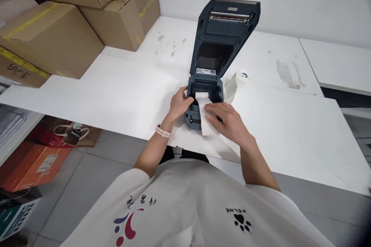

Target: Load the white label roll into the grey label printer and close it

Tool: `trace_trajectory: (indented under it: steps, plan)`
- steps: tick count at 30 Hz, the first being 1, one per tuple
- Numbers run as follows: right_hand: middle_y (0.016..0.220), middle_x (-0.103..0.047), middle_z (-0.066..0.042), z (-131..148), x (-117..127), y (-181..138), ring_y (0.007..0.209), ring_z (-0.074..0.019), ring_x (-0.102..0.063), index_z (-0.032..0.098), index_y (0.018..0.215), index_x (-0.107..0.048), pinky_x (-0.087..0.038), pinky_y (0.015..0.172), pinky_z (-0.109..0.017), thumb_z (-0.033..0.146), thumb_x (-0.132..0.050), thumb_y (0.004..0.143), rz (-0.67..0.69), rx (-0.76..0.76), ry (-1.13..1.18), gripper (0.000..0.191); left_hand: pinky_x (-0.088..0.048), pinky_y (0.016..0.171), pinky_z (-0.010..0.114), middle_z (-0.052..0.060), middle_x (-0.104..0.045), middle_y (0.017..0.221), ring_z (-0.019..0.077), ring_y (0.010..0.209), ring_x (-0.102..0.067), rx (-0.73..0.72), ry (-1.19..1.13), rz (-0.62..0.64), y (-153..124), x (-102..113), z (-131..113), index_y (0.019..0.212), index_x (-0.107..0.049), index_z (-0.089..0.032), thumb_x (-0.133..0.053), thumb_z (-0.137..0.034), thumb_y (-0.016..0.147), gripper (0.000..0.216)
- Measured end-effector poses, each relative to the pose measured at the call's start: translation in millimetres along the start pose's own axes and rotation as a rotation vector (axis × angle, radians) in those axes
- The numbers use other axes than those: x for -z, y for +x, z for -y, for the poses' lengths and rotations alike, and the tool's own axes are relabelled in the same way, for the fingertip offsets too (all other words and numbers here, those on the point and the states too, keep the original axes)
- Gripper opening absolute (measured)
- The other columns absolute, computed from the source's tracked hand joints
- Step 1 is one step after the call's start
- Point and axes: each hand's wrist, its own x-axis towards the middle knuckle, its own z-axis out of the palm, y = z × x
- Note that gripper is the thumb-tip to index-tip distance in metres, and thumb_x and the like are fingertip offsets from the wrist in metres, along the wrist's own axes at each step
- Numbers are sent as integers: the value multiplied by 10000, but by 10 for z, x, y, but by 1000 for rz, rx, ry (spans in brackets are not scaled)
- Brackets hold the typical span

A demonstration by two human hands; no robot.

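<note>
A dark label printer [191,115] stands on the white table with its lid [222,42] raised. Inside its bay sits a small roll of white label paper [202,95], and a strip of that paper [207,117] runs out over the front edge. My left hand [180,103] grips the printer's left wall, thumb on the rim; its other fingers are partly hidden. Over the paper strip lies my right hand [224,119], fingers stretched out and touching or nearly touching the paper. Behind the printer's right side rests another white paper roll [238,82], partly unwound.
Cardboard boxes [58,38] are stacked at the back left of the white table [139,96]. A white wall [275,0] rises behind. Below on the left are an orange box [37,166] and a brown paper bag [84,135]. A worn patch [290,73] marks the tabletop.
</note>
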Motion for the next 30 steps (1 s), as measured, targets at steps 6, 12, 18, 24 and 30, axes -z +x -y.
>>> trace_trajectory:
  steps: [6, 12, 18, 24, 30]
  plan:
    - [1628, -524, -164, 168, -163, -352, 1472, -357, -511, 180, 1523, -530, -340, 1241, -598, 690, -483, 1004, 10, 112, -195, 729, -456, 721, 353, 13, -610, 818, 195, 756, -582, 30, -12, -15, -25, -12, 6, 1437, -603, -209, -632, -307, 815, 630]
    - [1616, -539, -162, 198, -360, -378, 1393, -340, -567, 215, 1645, -328, -367, 1187, -566, 589, -570, 1018, -100, 116, -268, 770, -529, 941, 391, 117, -645, 1351, 258, 1114, -644, -15, -157, 47, 8, -52, 49, 1461, -566, -216, -653, -325, 807, 669]
    - [1657, -481, -152, 258, -464, -392, 1393, -395, -559, 261, 1689, -229, -487, 1040, -590, 404, -574, 1031, -87, 78, -219, 757, -520, 1025, 370, 77, -669, 1418, 266, 1267, -629, -23, -294, 175, -2, -46, -21, 1459, -535, -252, -677, -363, 829, 655]
    - [1671, -466, -116, 290, -503, -384, 1397, -415, -561, 292, 1657, -332, -532, 1020, -623, 401, -573, 1017, -66, 5, -168, 692, -523, 1037, 366, 85, -634, 1490, 269, 1308, -621, 16, -293, 181, -37, -26, -48, 1521, -479, -262, -676, -385, 836, 723]
    - [1656, -492, -124, 270, -511, -438, 1450, -404, -532, 314, 1646, -349, -533, 1053, -620, 415, -621, 998, -100, 21, -118, 710, -506, 1088, 361, 86, -596, 1549, 268, 1367, -596, 27, -307, 183, -26, -22, -36, 1542, -460, -256, -693, -399, 850, 744]
